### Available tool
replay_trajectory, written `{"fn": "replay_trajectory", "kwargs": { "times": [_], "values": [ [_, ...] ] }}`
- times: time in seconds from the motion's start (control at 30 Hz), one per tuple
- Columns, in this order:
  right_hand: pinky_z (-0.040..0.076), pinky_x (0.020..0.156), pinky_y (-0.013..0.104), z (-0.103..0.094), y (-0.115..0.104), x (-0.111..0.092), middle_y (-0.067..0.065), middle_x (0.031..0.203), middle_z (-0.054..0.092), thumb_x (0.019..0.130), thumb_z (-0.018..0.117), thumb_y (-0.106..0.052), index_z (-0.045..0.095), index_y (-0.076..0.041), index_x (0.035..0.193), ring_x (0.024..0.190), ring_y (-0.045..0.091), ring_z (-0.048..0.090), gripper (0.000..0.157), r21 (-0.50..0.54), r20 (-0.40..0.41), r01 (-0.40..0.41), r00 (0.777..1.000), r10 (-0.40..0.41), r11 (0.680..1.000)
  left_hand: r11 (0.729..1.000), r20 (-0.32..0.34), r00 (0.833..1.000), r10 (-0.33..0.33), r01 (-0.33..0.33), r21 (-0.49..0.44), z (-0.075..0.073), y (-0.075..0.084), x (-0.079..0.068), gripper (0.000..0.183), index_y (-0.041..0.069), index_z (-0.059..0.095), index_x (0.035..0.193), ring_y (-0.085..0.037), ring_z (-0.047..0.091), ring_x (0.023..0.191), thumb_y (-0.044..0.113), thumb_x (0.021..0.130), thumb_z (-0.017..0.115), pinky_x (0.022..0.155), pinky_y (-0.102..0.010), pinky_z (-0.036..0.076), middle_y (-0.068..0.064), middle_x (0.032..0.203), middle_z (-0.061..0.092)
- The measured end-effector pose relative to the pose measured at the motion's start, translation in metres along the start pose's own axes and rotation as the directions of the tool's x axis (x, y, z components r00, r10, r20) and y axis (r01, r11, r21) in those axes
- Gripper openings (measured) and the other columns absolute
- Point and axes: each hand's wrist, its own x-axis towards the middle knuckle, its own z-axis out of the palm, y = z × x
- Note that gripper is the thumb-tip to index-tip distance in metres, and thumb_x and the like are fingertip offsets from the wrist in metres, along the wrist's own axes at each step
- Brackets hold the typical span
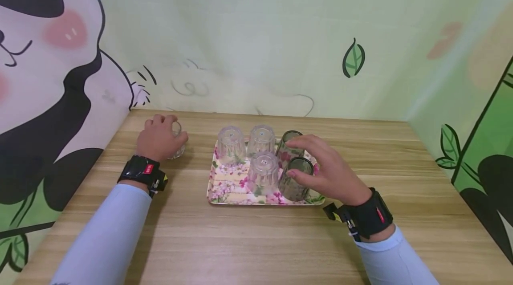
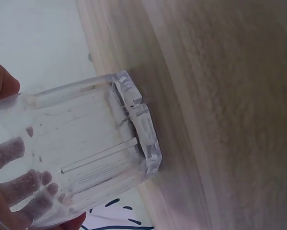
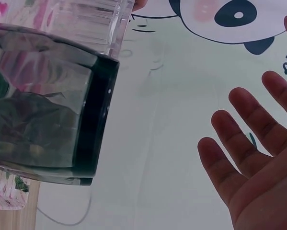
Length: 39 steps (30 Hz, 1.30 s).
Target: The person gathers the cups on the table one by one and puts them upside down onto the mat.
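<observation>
At the left of the table, my left hand [image 1: 158, 138] grips a clear glass [image 2: 100, 139] near its rim, fingers around its wall. That glass is upright, its thick base low over the wood; whether it touches the table I cannot tell. My right hand [image 1: 334, 173] is spread beside two smoky dark glasses, thumb and fingers apart. In the right wrist view its fingers [image 3: 251, 112] stand clear of the front dark glass [image 3: 42, 105]. The back dark glass [image 1: 291, 139] is partly behind the front one. Both stand upside down on a floral tray [image 1: 224, 189].
Three clear glasses also stand upside down on the tray: a back left glass [image 1: 231, 144], a back middle glass [image 1: 261, 140] and a front glass [image 1: 262, 171]. The wooden table [image 1: 240, 245] meets a printed cloth wall [image 1: 256, 53] behind.
</observation>
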Motion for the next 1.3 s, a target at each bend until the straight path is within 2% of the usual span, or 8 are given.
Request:
{"fn": "replay_trajectory", "kwargs": {
  "times": [0.3,0.57,0.73,0.9,1.13,1.2,1.3],
  "values": [
    [0.056,0.101,0.057,0.0,0.001,0.001,0.013,0.128,0.065,0.082,0.081,-0.014,0.057,-0.009,0.135,0.121,0.026,0.058,0.058,0.0,-0.001,0.002,1.0,-0.002,1.0,1.0,-0.086,0.996,-0.005,0.003,-0.025,0.001,-0.001,-0.009,0.062,0.003,0.053,0.136,-0.053,0.046,0.112,0.044,0.089,0.057,0.074,-0.069,0.054,-0.035,0.136,0.048],
    [0.055,0.101,0.057,0.0,0.001,0.001,0.015,0.129,0.065,0.082,0.08,-0.014,0.058,-0.009,0.135,0.122,0.027,0.058,0.057,0.004,0.0,0.009,1.0,-0.009,1.0,0.995,-0.139,0.99,-0.021,0.008,-0.097,-0.004,0.003,-0.019,0.069,-0.001,0.049,0.136,-0.053,0.045,0.114,0.046,0.088,0.064,0.07,-0.072,0.056,-0.036,0.135,0.046],
    [0.055,0.101,0.057,0.0,0.001,0.001,0.015,0.129,0.065,0.083,0.08,-0.014,0.058,-0.009,0.135,0.122,0.027,0.058,0.057,0.005,0.001,0.011,1.0,-0.011,1.0,0.989,-0.196,0.98,-0.032,0.003,-0.147,-0.006,0.007,-0.022,0.069,-0.002,0.047,0.135,-0.049,0.045,0.11,0.045,0.088,0.064,0.065,-0.068,0.056,-0.034,0.134,0.045],
    [0.055,0.102,0.057,0.0,0.001,0.0,0.014,0.13,0.065,0.083,0.079,-0.014,0.058,-0.01,0.135,0.123,0.027,0.058,0.056,0.006,0.005,0.007,1.0,-0.007,1.0,0.98,-0.246,0.969,-0.017,-0.033,-0.196,-0.012,0.016,-0.024,0.066,-0.003,0.047,0.135,-0.047,0.045,0.113,0.043,0.089,0.062,0.066,-0.068,0.056,-0.034,0.134,0.046],
    [0.055,0.102,0.057,0.0,0.001,0.0,0.014,0.13,0.065,0.083,0.079,-0.014,0.057,-0.01,0.135,0.123,0.027,0.058,0.057,0.009,0.007,0.003,1.0,-0.003,1.0,0.966,-0.262,0.965,0.001,-0.069,-0.251,-0.021,0.031,-0.028,0.069,-0.003,0.044,0.138,-0.046,0.044,0.115,0.043,0.091,0.064,0.069,-0.068,0.057,-0.033,0.137,0.043],
    [0.055,0.102,0.057,0.0,0.001,0.0,0.014,0.13,0.065,0.083,0.08,-0.015,0.057,-0.01,0.135,0.123,0.027,0.058,0.057,0.008,0.006,0.001,1.0,-0.001,1.0,0.964,-0.284,0.959,0.013,-0.087,-0.25,-0.024,0.036,-0.03,0.07,-0.003,0.043,0.138,-0.045,0.044,0.116,0.043,0.091,0.065,0.071,-0.068,0.057,-0.032,0.137,0.043],
    [0.055,0.102,0.057,0.0,0.0,0.0,0.014,0.13,0.065,0.083,0.08,-0.015,0.058,-0.01,0.135,0.123,0.026,0.058,0.057,0.006,0.004,-0.002,1.0,0.002,1.0,0.961,-0.328,0.944,0.033,-0.12,-0.249,-0.03,0.045,-0.034,0.069,-0.002,0.043,0.137,-0.042,0.045,0.112,0.042,0.089,0.067,0.065,-0.065,0.059,-0.031,0.135,0.045]
  ]
}}
